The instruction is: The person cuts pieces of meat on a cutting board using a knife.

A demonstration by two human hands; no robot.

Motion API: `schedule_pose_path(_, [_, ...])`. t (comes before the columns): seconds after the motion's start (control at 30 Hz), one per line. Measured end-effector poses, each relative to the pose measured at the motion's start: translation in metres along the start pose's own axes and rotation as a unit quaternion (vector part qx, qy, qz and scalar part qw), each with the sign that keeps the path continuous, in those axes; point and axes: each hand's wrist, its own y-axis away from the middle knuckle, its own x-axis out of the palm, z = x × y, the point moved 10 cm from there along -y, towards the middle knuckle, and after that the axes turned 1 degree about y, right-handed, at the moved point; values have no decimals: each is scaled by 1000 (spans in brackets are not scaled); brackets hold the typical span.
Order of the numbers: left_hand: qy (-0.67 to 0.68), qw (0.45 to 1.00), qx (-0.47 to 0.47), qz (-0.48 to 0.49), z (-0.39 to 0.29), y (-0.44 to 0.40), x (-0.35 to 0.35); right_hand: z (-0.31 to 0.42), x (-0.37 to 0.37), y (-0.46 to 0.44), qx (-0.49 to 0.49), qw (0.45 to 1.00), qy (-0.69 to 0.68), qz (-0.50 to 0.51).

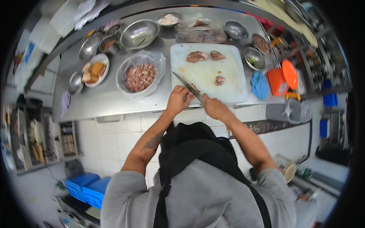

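Observation:
My right hand (216, 108) is wrapped round the handle of a kitchen knife (188, 84). Its long blade points up and to the left over the near edge of a white cutting board (235, 89). On the left of the blade, my left hand (178, 101) has its fingers curled on a small piece of meat (191, 95), partly hidden by the fingers and knife. Farther back on the board lie a larger chunk of meat (197, 57) and a smaller chunk (217, 56). A small cut piece (219, 80) sits right of the blade.
Left of the board is a plastic-lined bowl (121, 78) of chopped meat. Several metal bowls, including a large one (140, 33), stand behind. A bagged bundle (200, 31) lies beyond the board. To the right are a blue cloth (259, 85) and an orange scale (278, 81).

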Motion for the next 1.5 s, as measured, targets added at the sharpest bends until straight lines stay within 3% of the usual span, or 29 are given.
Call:
schedule_pose_path(0.07, [70, 993, -95, 17, 20, -10, -6, 3, -23, 17, 22, 995, -92, 43])
schedule_pose_path(0.1, [65, 984, -140, 85, 31, -8, -1, 1, -38, 26, 30, 993, -113, 27])
schedule_pose_path(0.13, [59, 985, -126, 103, 23, -17, -7, 0, -47, 34, 23, 988, -147, 36])
schedule_pose_path(0.23, [-157, 961, 77, 216, -17, -38, -1, -20, -57, 37, 28, 978, -206, 20])
schedule_pose_path(0.27, [-159, 957, 86, 226, -17, -48, 1, -27, -60, 36, 36, 975, -220, 5])
schedule_pose_path(0.33, [-161, 902, 147, 372, -20, -47, 30, -38, -61, 38, 42, 973, -226, -16])
schedule_pose_path(0.5, [-119, 865, 162, 460, -19, -60, 50, -60, -42, 53, 70, 967, -245, -13])
schedule_pose_path(0.6, [-90, 888, 164, 420, -30, -57, 51, -71, -27, 62, 76, 959, -272, -14])
schedule_pose_path(0.67, [-58, 950, 65, 301, -17, -66, 41, -73, -23, 71, 82, 956, -281, -14])
schedule_pose_path(0.7, [-59, 948, 68, 307, -13, -60, 49, -74, -21, 73, 83, 957, -278, -9])
schedule_pose_path(0.77, [-95, 982, -7, 166, 10, -65, 35, -80, -12, 69, 83, 957, -278, -11])
schedule_pose_path(0.8, [-94, 982, -8, 166, 5, -65, 33, -79, -13, 70, 81, 959, -272, -9])
schedule_pose_path(0.87, [-91, 974, -123, 165, 19, -60, 22, -81, -15, 74, 85, 960, -266, 0])
schedule_pose_path(0.9, [-90, 974, -126, 163, 23, -57, 15, -79, -17, 77, 88, 961, -261, 6])
schedule_pose_path(0.97, [-159, 971, 62, 168, -5, -55, 6, -78, -14, 78, 94, 966, -239, 15])
schedule_pose_path(1.0, [-157, 972, 61, 165, -7, -55, 2, -80, -12, 78, 101, 970, -219, 22])
schedule_pose_path(1.07, [-37, 958, -131, 254, 23, -42, 13, -79, -9, 73, 74, 975, -210, 13])
schedule_pose_path(1.2, [-67, 966, -165, 189, 10, -41, 12, -85, 3, 42, 14, 992, -112, -53])
schedule_pose_path(1.27, [-125, 985, 44, 115, -22, -58, 16, -85, 1, 38, 17, 991, -124, -50])
schedule_pose_path(1.3, [-121, 982, 68, 129, -22, -61, 28, -85, -1, 38, 24, 988, -142, -54])
schedule_pose_path(1.4, [-174, 965, 42, 190, -20, -75, 50, -75, -15, 50, 51, 986, -156, -20])
schedule_pose_path(1.47, [-170, 967, 20, 190, -21, -85, 47, -86, -3, 39, 42, 989, -140, -38])
schedule_pose_path(1.5, [-92, 985, -31, 145, -10, -90, 34, -89, 0, 35, 33, 990, -124, -55])
